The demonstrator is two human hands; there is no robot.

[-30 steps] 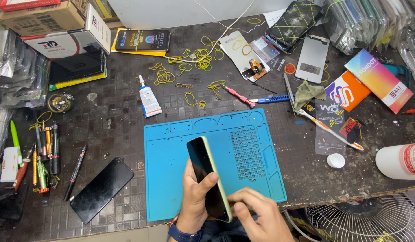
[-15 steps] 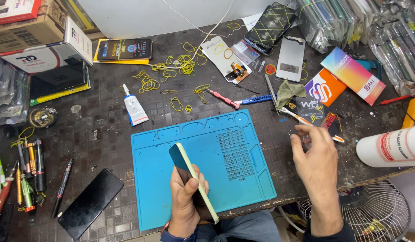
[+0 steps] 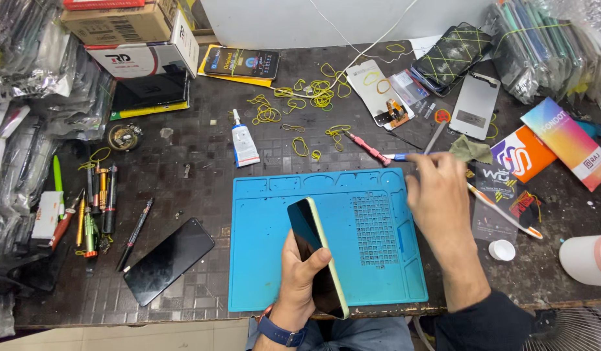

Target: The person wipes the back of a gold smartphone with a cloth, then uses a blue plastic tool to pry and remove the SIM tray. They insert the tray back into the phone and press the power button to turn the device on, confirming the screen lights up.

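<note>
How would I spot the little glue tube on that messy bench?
Start at the blue rubber work mat in the middle of the dark table. Just above its upper left corner lies a small white glue tube, nozzle pointing away. The yellow rubber bands beside it are loops; it alone is white and tube-shaped.

Cardboard boxes (image 3: 128, 26) are stacked at the far left corner of the desk (image 3: 183, 156), a white one lowest over a black-and-yellow flat pack (image 3: 148, 94), and beside them a yellow-edged card carries a phone with a lit screen (image 3: 242, 63). On the right lie a rainbow-coloured flat box (image 3: 567, 142), an orange-and-white one (image 3: 523, 153) and a black packet (image 3: 498, 195). A dark-screened phone (image 3: 317, 257) with a pale green edge is held over the blue mat (image 3: 268, 260); another black screen (image 3: 167, 261) lies left of it.
</note>
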